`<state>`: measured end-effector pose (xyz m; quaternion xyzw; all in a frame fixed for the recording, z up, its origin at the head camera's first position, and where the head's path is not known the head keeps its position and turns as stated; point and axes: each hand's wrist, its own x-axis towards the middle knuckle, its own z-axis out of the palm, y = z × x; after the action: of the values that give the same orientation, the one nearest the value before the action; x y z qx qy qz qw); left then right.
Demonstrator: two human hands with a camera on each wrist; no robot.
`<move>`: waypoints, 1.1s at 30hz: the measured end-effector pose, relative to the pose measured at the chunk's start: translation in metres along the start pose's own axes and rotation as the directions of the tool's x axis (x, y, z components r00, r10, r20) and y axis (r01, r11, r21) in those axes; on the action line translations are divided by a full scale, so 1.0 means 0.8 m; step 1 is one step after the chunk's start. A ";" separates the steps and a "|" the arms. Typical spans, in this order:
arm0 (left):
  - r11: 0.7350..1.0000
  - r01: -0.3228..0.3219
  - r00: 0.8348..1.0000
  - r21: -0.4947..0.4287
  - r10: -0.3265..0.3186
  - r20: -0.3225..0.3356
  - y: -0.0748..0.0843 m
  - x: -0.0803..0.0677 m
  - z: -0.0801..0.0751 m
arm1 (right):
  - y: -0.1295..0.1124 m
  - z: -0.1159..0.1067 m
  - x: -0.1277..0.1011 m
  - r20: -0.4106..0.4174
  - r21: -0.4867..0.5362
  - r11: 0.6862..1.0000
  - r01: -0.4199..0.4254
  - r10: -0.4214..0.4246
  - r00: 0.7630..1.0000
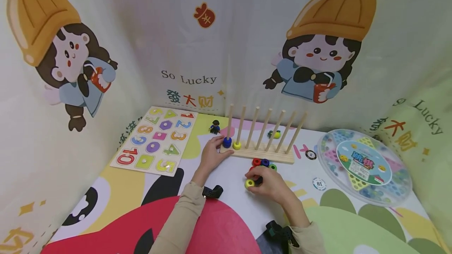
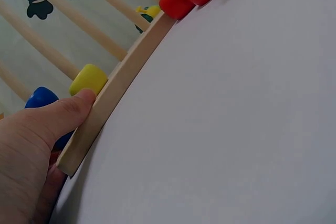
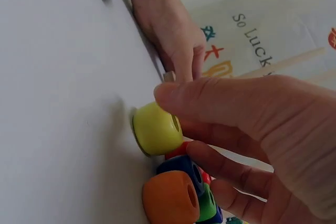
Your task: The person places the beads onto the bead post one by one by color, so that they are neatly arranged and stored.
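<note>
A wooden peg rack (image 1: 263, 155) with a row of upright pegs stands near the back of the table. My left hand (image 1: 212, 154) grips its left end, thumb on the front edge by the yellow bead (image 2: 89, 80) on the second peg. Blue beads (image 1: 227, 142) sit on the first peg. In front of the rack, my right hand (image 1: 270, 183) pinches a loose yellow bead (image 3: 157, 128) between thumb and index finger, low at the tabletop. Beside it lie loose beads, among them an orange bead (image 3: 170, 198), a dark blue bead (image 3: 181, 167) and a red bead (image 1: 256, 162), partly hidden by the hand.
A number-and-shape puzzle board (image 1: 155, 140) lies at the left. At the right is a round clear game box (image 1: 365, 167). A small toy figure (image 1: 214, 127), a yellow-green toy (image 1: 274, 134) and round chips (image 1: 319, 184) lie around the rack. A printed curtain hangs behind.
</note>
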<state>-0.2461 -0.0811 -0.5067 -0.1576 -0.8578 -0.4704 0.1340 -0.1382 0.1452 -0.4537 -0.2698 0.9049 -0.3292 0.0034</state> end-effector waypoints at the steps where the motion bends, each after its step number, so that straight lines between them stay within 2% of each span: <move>1: 1.000 0.001 1.000 -0.004 -0.001 -0.004 0.000 0.000 0.000 | -0.001 0.000 0.001 0.004 -0.021 1.000 0.002 -0.002 1.000; 7: 1.000 0.002 1.000 0.005 -0.002 -0.003 -0.002 0.000 0.001 | -0.006 0.004 0.002 -0.004 -0.102 0.995 -0.017 0.017 1.000; 21: 1.000 0.023 1.000 0.014 -0.023 -0.006 0.002 0.001 0.001 | -0.008 0.003 0.004 0.026 -0.161 0.987 -0.008 0.013 1.000; 25: 1.000 0.017 1.000 0.015 -0.017 -0.005 0.004 0.003 0.002 | -0.009 -0.001 0.005 -0.015 -0.129 0.991 -0.031 0.029 0.999; 29: 1.000 0.012 1.000 0.004 -0.012 -0.004 0.004 0.002 0.000 | -0.010 0.000 0.004 -0.111 -0.035 0.999 -0.041 0.036 0.993; 33: 0.999 0.039 0.999 0.007 -0.039 -0.004 0.001 -0.001 0.000 | -0.012 0.000 0.002 -0.189 0.043 0.999 -0.022 0.030 0.981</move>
<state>-0.2451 -0.0812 -0.5062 -0.1397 -0.8621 -0.4704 0.1269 -0.1347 0.1382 -0.4475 -0.2252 0.8977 -0.3715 -0.0731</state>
